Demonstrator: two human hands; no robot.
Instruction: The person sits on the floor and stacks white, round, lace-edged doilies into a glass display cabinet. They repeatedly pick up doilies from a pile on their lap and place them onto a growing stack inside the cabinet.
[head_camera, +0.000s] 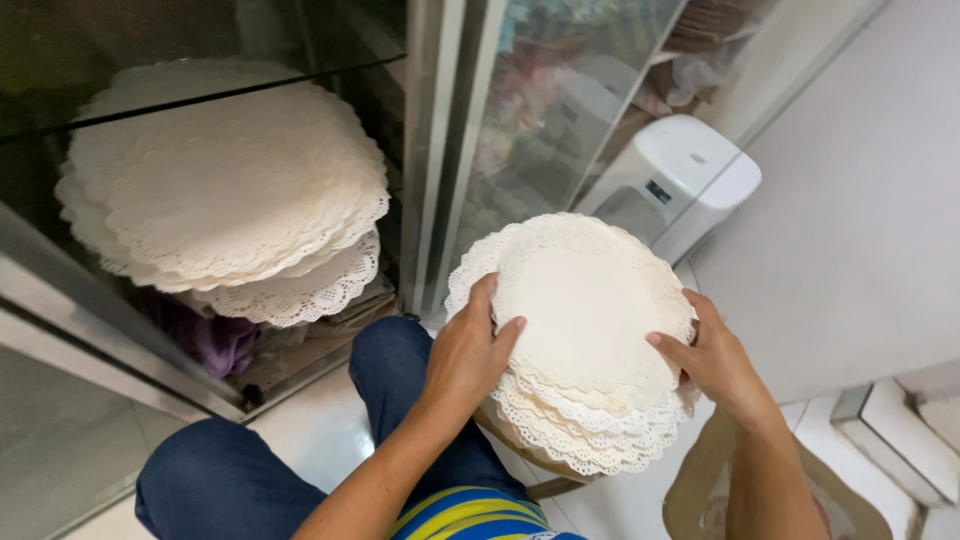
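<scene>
A stack of round white paper doilies (585, 310) with lacy edges lies fanned out between both my hands, above my knee. My left hand (468, 352) grips the stack's left edge, thumb on top. My right hand (715, 358) holds the right edge, fingers curled onto the top sheet. A bigger pile of the same doilies (225, 190) rests on a shelf inside the glass cabinet at the left.
The cabinet's metal frame (425, 150) and glass door stand in front of me. A white plastic appliance (675, 180) sits on the floor behind the doilies. My blue-jeaned leg (230, 480) is bent on the white tiled floor. A purple cloth (215, 340) lies under the shelf.
</scene>
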